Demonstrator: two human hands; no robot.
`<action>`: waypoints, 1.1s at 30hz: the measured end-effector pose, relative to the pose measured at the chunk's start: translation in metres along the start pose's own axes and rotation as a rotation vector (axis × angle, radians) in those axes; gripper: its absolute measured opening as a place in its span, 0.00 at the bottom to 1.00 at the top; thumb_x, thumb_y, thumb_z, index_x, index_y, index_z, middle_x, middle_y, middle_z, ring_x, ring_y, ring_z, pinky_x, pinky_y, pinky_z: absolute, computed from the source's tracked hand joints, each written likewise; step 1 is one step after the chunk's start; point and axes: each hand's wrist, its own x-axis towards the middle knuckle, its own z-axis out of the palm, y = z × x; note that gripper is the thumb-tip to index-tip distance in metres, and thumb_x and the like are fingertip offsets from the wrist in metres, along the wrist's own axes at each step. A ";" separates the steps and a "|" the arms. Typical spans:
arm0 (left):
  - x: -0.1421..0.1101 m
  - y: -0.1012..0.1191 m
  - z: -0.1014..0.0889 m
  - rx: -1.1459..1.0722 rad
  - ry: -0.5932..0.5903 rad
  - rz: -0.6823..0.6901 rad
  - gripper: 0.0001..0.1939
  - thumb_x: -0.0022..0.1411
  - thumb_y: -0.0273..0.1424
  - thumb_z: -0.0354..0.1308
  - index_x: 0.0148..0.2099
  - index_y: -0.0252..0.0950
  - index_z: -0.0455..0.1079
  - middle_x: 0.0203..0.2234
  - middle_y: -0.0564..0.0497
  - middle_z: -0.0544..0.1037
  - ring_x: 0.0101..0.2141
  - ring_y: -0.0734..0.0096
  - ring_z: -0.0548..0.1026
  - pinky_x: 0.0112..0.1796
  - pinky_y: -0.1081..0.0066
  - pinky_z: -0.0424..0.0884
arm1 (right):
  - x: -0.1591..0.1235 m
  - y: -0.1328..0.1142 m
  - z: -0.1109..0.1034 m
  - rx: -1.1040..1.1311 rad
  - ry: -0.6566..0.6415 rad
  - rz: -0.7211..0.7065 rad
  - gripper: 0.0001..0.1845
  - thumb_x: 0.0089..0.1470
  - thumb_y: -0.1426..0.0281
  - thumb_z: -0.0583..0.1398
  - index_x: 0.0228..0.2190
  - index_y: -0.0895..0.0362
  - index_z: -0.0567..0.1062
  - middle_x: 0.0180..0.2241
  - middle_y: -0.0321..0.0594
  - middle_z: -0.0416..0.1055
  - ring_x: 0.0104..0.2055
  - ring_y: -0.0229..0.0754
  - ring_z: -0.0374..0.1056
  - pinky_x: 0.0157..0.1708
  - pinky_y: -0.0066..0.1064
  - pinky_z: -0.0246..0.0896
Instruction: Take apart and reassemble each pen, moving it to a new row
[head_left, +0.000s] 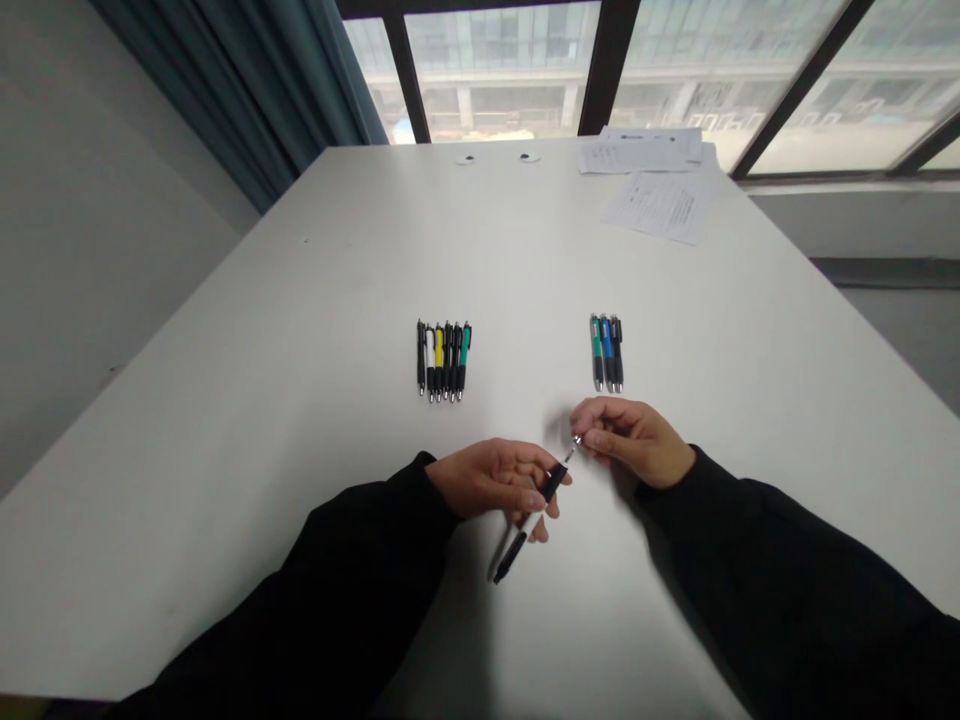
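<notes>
Black sleeves (352,570), pen (532,522) in left fingers (517,453)

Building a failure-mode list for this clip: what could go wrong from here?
1. The small silver tip sits at the fingertips of the right grip; it could slip and roll across the table.
2. A thin stem shows between tip and pen; it might bend if the left grip twists off line.
3. The right grip is close to the three-pen row and might nudge it.
</notes>
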 end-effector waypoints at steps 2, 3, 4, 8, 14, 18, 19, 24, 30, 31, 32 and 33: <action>0.000 0.000 0.000 0.001 0.001 -0.002 0.23 0.55 0.34 0.68 0.51 0.32 0.70 0.35 0.45 0.77 0.30 0.65 0.81 0.27 0.76 0.69 | 0.000 -0.001 0.001 0.007 -0.005 0.006 0.11 0.51 0.64 0.67 0.32 0.58 0.76 0.23 0.35 0.66 0.21 0.33 0.57 0.19 0.26 0.50; 0.000 0.001 0.001 0.003 0.002 -0.004 0.23 0.55 0.35 0.68 0.51 0.31 0.71 0.35 0.45 0.77 0.29 0.66 0.81 0.27 0.76 0.69 | -0.001 -0.001 0.001 0.009 -0.007 0.008 0.11 0.51 0.64 0.68 0.32 0.58 0.77 0.24 0.36 0.67 0.21 0.32 0.57 0.19 0.26 0.50; 0.000 0.001 0.001 0.005 0.005 -0.005 0.23 0.55 0.35 0.68 0.51 0.31 0.71 0.35 0.45 0.77 0.29 0.66 0.81 0.27 0.76 0.69 | -0.001 -0.002 0.002 0.009 -0.010 0.011 0.11 0.51 0.64 0.68 0.32 0.59 0.77 0.24 0.36 0.67 0.20 0.32 0.56 0.20 0.26 0.50; -0.001 0.002 0.002 0.013 0.009 -0.015 0.23 0.56 0.35 0.68 0.51 0.32 0.71 0.34 0.46 0.77 0.29 0.67 0.81 0.26 0.77 0.68 | -0.002 -0.003 0.003 -0.001 -0.040 0.038 0.12 0.50 0.64 0.69 0.31 0.60 0.78 0.25 0.37 0.68 0.21 0.31 0.56 0.20 0.26 0.49; 0.000 0.002 0.001 0.023 0.011 -0.012 0.23 0.56 0.36 0.68 0.52 0.32 0.71 0.34 0.46 0.77 0.28 0.68 0.80 0.26 0.77 0.68 | -0.002 -0.004 0.004 -0.020 -0.055 0.022 0.12 0.50 0.64 0.69 0.31 0.59 0.78 0.26 0.38 0.70 0.23 0.33 0.59 0.22 0.26 0.52; 0.000 0.002 0.001 0.024 0.011 -0.011 0.24 0.56 0.36 0.68 0.52 0.32 0.71 0.34 0.45 0.77 0.28 0.67 0.80 0.26 0.77 0.67 | -0.002 -0.004 0.004 -0.058 -0.089 0.001 0.12 0.51 0.64 0.68 0.32 0.60 0.78 0.27 0.39 0.71 0.27 0.36 0.64 0.27 0.28 0.59; 0.001 0.002 0.001 0.024 0.012 -0.011 0.23 0.55 0.36 0.68 0.51 0.32 0.71 0.34 0.45 0.77 0.28 0.67 0.80 0.25 0.77 0.67 | -0.002 -0.004 0.004 -0.068 -0.099 -0.003 0.12 0.51 0.64 0.68 0.32 0.60 0.78 0.27 0.39 0.72 0.28 0.36 0.65 0.28 0.29 0.60; 0.001 0.002 0.002 0.007 0.026 -0.002 0.23 0.54 0.36 0.69 0.50 0.31 0.72 0.33 0.46 0.77 0.26 0.68 0.80 0.24 0.77 0.67 | -0.003 -0.004 0.005 -0.127 -0.114 0.012 0.13 0.51 0.62 0.68 0.32 0.60 0.77 0.27 0.39 0.72 0.27 0.36 0.65 0.28 0.29 0.62; 0.002 0.002 0.002 0.023 0.044 -0.012 0.21 0.53 0.37 0.70 0.46 0.30 0.73 0.32 0.45 0.77 0.24 0.71 0.78 0.25 0.76 0.68 | -0.003 -0.005 0.007 -0.153 -0.141 0.018 0.11 0.50 0.65 0.69 0.31 0.60 0.77 0.26 0.37 0.72 0.25 0.34 0.63 0.27 0.28 0.60; 0.002 0.002 0.001 0.024 0.047 -0.016 0.21 0.53 0.37 0.70 0.46 0.30 0.73 0.32 0.45 0.77 0.24 0.71 0.78 0.25 0.75 0.69 | -0.003 -0.005 0.007 -0.154 -0.146 0.019 0.11 0.50 0.65 0.68 0.31 0.60 0.77 0.26 0.37 0.72 0.26 0.34 0.64 0.27 0.28 0.60; 0.002 0.002 0.001 0.023 0.049 -0.020 0.21 0.53 0.37 0.70 0.46 0.30 0.73 0.32 0.45 0.77 0.24 0.71 0.78 0.25 0.75 0.69 | -0.003 -0.005 0.008 -0.154 -0.152 0.020 0.11 0.50 0.65 0.68 0.31 0.60 0.77 0.26 0.37 0.73 0.26 0.35 0.65 0.27 0.29 0.61; 0.002 0.002 0.002 0.024 0.050 -0.025 0.21 0.52 0.37 0.70 0.46 0.30 0.74 0.33 0.45 0.77 0.24 0.71 0.78 0.25 0.75 0.69 | -0.004 -0.006 0.008 -0.155 -0.155 0.024 0.11 0.50 0.65 0.68 0.31 0.60 0.77 0.26 0.38 0.73 0.26 0.35 0.66 0.28 0.29 0.62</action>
